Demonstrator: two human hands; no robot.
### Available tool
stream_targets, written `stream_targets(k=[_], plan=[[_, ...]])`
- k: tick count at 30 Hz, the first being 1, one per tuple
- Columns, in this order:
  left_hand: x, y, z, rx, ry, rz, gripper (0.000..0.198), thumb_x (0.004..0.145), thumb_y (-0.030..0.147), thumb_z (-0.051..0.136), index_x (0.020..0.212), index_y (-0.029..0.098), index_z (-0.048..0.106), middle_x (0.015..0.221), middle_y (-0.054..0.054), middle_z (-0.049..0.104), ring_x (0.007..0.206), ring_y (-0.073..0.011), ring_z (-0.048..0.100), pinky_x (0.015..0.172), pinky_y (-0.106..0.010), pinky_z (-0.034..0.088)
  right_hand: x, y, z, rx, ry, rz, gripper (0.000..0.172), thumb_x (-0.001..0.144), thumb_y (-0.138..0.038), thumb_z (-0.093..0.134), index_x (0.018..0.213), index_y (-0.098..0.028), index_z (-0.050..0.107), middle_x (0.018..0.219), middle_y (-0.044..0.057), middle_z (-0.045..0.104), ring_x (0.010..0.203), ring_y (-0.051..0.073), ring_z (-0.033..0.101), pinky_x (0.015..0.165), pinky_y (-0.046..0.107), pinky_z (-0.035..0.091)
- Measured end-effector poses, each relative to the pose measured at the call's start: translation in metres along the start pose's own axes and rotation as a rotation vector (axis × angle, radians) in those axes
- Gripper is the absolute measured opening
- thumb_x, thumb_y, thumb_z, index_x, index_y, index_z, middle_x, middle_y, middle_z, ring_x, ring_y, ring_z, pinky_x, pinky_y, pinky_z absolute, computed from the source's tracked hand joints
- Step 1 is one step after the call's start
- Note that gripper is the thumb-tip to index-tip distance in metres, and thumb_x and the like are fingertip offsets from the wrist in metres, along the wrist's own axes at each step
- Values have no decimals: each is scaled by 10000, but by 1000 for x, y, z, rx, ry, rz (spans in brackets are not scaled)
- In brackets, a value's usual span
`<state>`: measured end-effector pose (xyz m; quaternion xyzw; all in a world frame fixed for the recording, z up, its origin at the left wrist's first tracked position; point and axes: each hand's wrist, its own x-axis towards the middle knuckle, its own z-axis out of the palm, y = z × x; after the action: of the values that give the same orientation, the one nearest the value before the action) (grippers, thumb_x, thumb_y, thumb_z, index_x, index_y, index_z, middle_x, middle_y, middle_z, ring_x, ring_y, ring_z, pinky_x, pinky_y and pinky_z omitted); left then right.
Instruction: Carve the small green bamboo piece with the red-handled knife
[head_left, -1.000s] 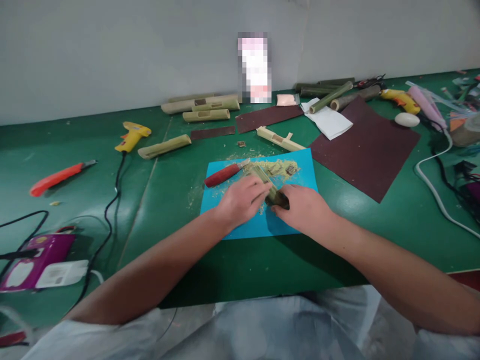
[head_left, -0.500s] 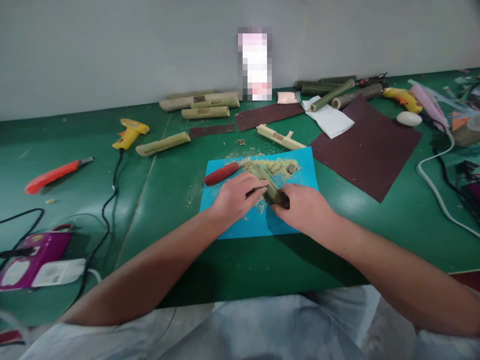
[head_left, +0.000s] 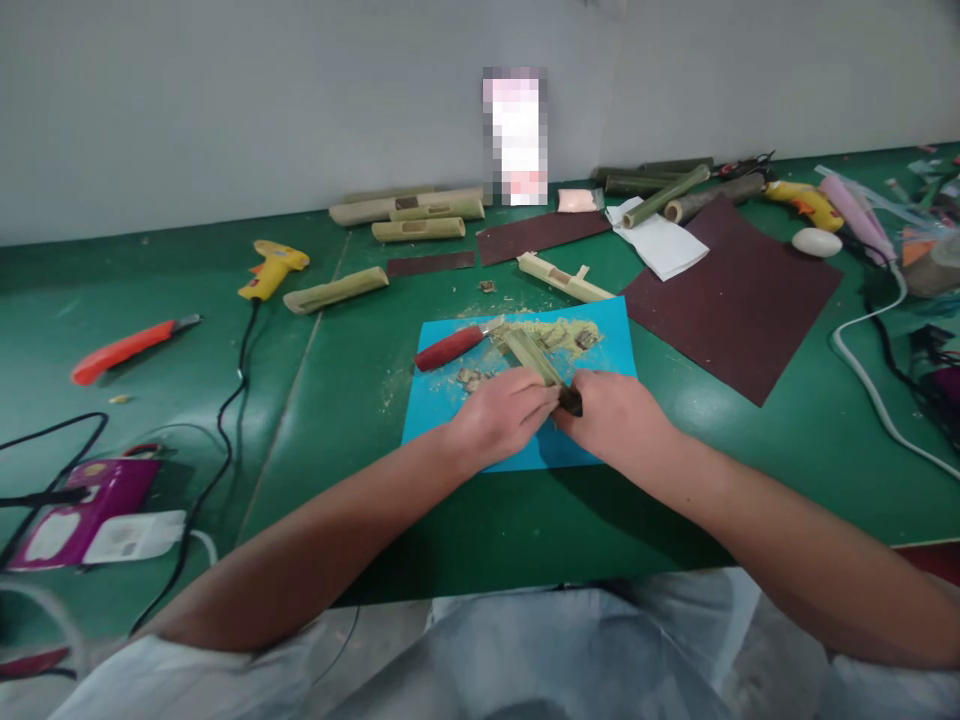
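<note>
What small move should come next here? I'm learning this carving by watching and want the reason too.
Probably another short scraping stroke away from the body. The left hand and right hand both grip the near end of the bamboo piece, which slants up over the blue mat with shavings piled at its far end. What the hands hide cannot be told.

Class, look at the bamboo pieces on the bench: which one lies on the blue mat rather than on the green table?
The bamboo piece gripped between left hand and right hand, over the blue mat; all the others lie untouched farther back.

Red-handled knife (head_left: 452,346) and shavings (head_left: 559,333) just beyond; bare green table (head_left: 337,400) leftward.
</note>
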<state>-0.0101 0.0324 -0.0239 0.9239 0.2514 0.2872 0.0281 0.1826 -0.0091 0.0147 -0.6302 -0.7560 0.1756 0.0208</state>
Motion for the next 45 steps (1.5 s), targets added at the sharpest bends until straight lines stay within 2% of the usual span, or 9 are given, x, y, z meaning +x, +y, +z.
stream_targets(k=[3, 7, 12, 16, 22, 26, 35, 41, 45], plan=[[-1, 0, 0, 31, 37, -14, 291, 1071, 265, 491, 970, 135, 731, 825, -74, 718, 785, -187, 683, 708, -317, 571, 0, 0, 1, 2, -2, 8, 273, 957, -423, 572, 990, -176, 683, 931, 101, 761, 866, 267, 717, 638, 331, 406], [-1, -1, 0, 14, -9, -4, 335, 1086, 292, 455, 973, 148, 736, 833, -69, 715, 766, -179, 677, 677, -309, 561, -1, 0, 1, -18, 2, -8, 271, 960, -408, 559, 1006, -174, 687, 953, 109, 763, 887, 274, 718, 657, 333, 421], [1, 1, 0, 12, 28, -37, 321, 1069, 274, 490, 905, 145, 733, 810, -72, 709, 759, -184, 677, 674, -316, 565, -1, -1, 0, -12, -13, 13, 278, 945, -413, 563, 1009, -172, 686, 942, 120, 759, 884, 276, 716, 664, 333, 428], [0, 1, 0, -63, -38, -30, 298, 1071, 282, 489, 1005, 153, 750, 875, -72, 726, 795, -181, 694, 701, -310, 583, -2, -2, 1, -28, -6, 0, 261, 936, -404, 573, 1022, -178, 670, 944, 106, 760, 874, 271, 721, 640, 323, 411], [-1, -20, -7, -82, 60, -154, 198, 1027, 249, 582, 1098, 156, 741, 957, -70, 735, 893, -183, 717, 814, -324, 611, -4, -5, -1, -42, -4, 13, 303, 922, -484, 601, 1012, -201, 661, 934, 89, 747, 844, 269, 713, 621, 322, 412], [-2, -19, -11, -101, 44, -178, 208, 1014, 203, 567, 1146, 155, 720, 1004, -75, 747, 937, -190, 724, 856, -340, 614, -6, -5, -3, -52, 11, 3, 320, 922, -509, 600, 1003, -206, 664, 954, 90, 742, 861, 279, 716, 612, 332, 417], [0, -18, -9, -122, 91, -179, 164, 1012, 220, 578, 1001, 162, 732, 928, -67, 740, 871, -181, 709, 808, -336, 600, -7, -4, -5, -101, 33, -32, 224, 946, -381, 609, 1027, -178, 660, 976, 122, 738, 905, 277, 716, 620, 328, 414], [3, -2, -7, -155, -58, -98, 250, 1040, 238, 515, 901, 152, 704, 859, -72, 708, 797, -178, 678, 699, -310, 558, -9, -6, -5, -119, 12, -39, 228, 987, -362, 565, 1050, -163, 656, 995, 146, 736, 924, 280, 714, 626, 328, 418], [5, -4, -8, -62, -15, -110, 283, 1046, 242, 502, 844, 156, 680, 791, -64, 673, 773, -190, 651, 710, -335, 549, -9, -6, -5, -118, 5, -33, 224, 977, -359, 587, 1053, -159, 654, 1015, 151, 738, 933, 282, 713, 639, 326, 428]])
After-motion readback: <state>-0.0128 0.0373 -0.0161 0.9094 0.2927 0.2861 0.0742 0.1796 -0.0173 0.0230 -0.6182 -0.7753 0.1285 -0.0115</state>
